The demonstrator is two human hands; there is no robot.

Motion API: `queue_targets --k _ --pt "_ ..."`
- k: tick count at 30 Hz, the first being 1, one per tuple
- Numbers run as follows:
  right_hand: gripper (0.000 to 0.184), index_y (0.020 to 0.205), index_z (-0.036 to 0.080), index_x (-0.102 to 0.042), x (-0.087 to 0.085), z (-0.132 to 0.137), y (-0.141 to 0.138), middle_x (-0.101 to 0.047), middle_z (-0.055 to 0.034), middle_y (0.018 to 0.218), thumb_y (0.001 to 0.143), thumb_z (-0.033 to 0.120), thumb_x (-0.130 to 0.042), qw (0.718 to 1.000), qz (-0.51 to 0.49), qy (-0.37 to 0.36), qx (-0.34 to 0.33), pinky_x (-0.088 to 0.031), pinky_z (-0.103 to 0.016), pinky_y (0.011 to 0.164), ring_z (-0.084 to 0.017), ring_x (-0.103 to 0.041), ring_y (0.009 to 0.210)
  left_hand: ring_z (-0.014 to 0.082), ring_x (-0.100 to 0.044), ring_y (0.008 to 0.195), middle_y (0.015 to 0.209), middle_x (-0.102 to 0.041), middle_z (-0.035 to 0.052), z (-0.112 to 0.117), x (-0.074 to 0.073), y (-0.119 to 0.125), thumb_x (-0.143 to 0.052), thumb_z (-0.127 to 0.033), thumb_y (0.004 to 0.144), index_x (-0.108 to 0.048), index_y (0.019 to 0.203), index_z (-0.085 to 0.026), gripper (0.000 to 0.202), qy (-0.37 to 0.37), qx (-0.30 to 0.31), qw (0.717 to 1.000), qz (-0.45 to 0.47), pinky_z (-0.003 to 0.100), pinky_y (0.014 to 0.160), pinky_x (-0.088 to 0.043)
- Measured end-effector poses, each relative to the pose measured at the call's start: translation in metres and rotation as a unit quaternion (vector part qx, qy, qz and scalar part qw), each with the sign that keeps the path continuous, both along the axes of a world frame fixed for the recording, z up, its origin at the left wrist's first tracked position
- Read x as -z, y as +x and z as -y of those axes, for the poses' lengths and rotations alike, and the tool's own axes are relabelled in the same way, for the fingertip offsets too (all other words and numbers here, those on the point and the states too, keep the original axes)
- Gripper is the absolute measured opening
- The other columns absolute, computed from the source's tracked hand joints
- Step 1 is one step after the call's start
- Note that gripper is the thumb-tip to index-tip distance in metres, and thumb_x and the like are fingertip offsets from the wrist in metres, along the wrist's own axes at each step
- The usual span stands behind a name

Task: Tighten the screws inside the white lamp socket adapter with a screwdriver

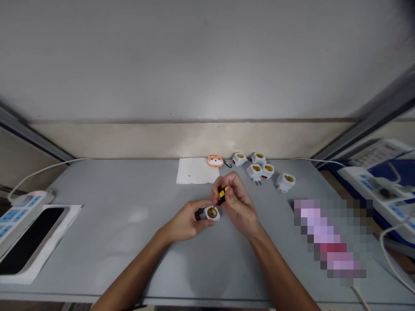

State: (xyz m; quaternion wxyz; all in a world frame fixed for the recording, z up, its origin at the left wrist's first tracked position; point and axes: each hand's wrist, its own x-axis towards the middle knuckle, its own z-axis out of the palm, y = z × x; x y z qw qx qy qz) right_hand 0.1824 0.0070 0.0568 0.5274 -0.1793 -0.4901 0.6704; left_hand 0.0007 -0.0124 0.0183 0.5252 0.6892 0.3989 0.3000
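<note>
Grey table is spreading before me, white socket sitting between my left fingers

Nearest me, the fingers of my left hand are gripping the socket across its shell, index finger running along the far side and thumb along the near side. Its brass-lined opening is facing up, around the middle of the table's width; whether its base is resting on the surface, I cannot tell. I am judging it light and stiff, its shell looking like hard plastic, probably smooth and slightly slippery. I am favouring the outer sides for taking hold, leaving the opening uncovered.

The fingers of my right hand are closed on a black-and-yellow handle just above and beside the socket. It is seeming light and rigid too, suiting a pinch near its top; whether its lower end is touching the socket, I cannot make out.

Farther off, five similar sockets are lying loosely grouped to the right. Beyond my hands, white paper is lying flat, an orange case resting at its far right corner. Behind everything, a pale wall is rising.
</note>
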Motion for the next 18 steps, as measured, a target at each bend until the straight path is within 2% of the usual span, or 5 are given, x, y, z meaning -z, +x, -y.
queue_targets --k 3,5,8,13,18 --pt "0.033 0.092 0.021 -0.063 -0.001 -0.004 0.002 -0.057 -0.0030 0.088 0.104 0.050 -0.055 1.000 0.013 -0.002 -0.010 -0.036 -0.031 0.066 -0.016 -0.051 0.075 0.0125 -0.051 0.073 0.086 -0.062 0.0013 0.000 0.003 -0.001 -0.071 -0.024 0.087 -0.070 0.103 -0.015 0.018 -0.004 -0.007 1.000 -0.001 0.023 0.067 -0.043" --pt "0.038 0.089 0.020 -0.063 -0.001 -0.004 0.000 -0.054 -0.0018 0.082 0.106 0.052 -0.050 1.000 0.000 -0.016 -0.010 -0.037 -0.031 0.066 -0.015 -0.049 0.071 0.0127 -0.051 0.073 0.088 -0.064 0.0018 0.000 0.005 -0.001 -0.071 -0.023 0.087 -0.071 0.107 -0.015 0.021 0.000 -0.010 1.000 -0.003 0.024 0.069 -0.044" --pt "0.035 0.099 0.024 -0.059 -0.001 -0.002 -0.005 -0.051 0.0012 0.077 0.107 0.055 -0.045 0.999 -0.020 -0.038 0.012 -0.036 -0.030 0.064 -0.014 -0.044 0.067 0.0137 -0.052 0.075 0.090 -0.065 0.0025 0.000 0.007 -0.002 -0.072 -0.023 0.088 -0.072 0.115 -0.016 0.028 -0.006 -0.009 1.000 -0.003 0.025 0.071 -0.045" --pt "0.030 0.098 0.029 -0.045 0.001 0.001 -0.006 -0.046 0.0051 0.077 0.100 0.051 -0.065 0.999 0.010 -0.021 0.034 -0.034 -0.029 0.062 -0.013 -0.039 0.064 0.0150 -0.054 0.079 0.095 -0.067 0.0041 0.000 0.008 -0.002 -0.071 -0.025 0.090 -0.072 0.118 -0.017 0.030 -0.006 0.009 1.000 0.012 0.026 0.074 -0.047" --pt "0.029 0.097 0.023 -0.063 0.000 -0.003 0.002 -0.056 -0.0030 0.091 0.105 0.050 -0.055 0.998 0.053 0.024 0.013 -0.038 -0.032 0.068 -0.016 -0.051 0.077 0.0137 -0.051 0.075 0.089 -0.063 0.0025 -0.001 0.008 -0.002 -0.073 -0.025 0.088 -0.071 0.107 -0.014 0.022 -0.007 -0.003 1.000 -0.004 0.025 0.070 -0.044"
